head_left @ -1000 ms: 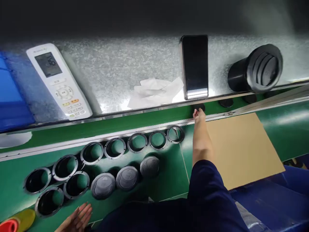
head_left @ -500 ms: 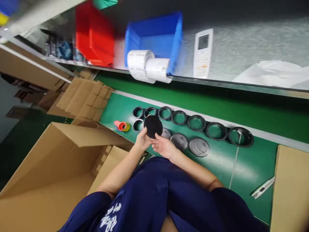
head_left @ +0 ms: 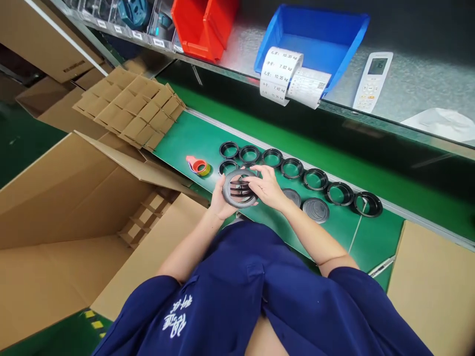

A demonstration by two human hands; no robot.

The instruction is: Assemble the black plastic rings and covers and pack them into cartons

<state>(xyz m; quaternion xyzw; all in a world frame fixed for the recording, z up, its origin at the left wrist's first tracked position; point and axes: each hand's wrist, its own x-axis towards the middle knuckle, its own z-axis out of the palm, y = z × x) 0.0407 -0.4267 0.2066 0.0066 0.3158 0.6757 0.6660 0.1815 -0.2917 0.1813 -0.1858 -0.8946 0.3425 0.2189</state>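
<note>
Green bench top [head_left: 334,232] slants from upper left to lower right beneath a metal shelf [head_left: 237,62]. Both forearms reach forward from the near side, elbows bent and hands close together. The left hand [head_left: 223,200] is clamped on the left and lower rim of a dark grey, round slatted vent [head_left: 239,192]. The right hand [head_left: 267,187] comes in from the right, palm down, its bent fingers at the slats; whether they pinch one, I cannot tell.

The vent is over the bench's near edge, towards its left end, its round face tilted up and its slats running roughly side to side. Beyond it, black plastic rings [head_left: 315,179] line the far edge. Two grey slatted discs [head_left: 315,210] lie to its right; green surface separates them from a brown cardboard sheet [head_left: 430,282]. Left of the vent, near the left end, sits a red-and-yellow tape roll [head_left: 201,168].
</note>
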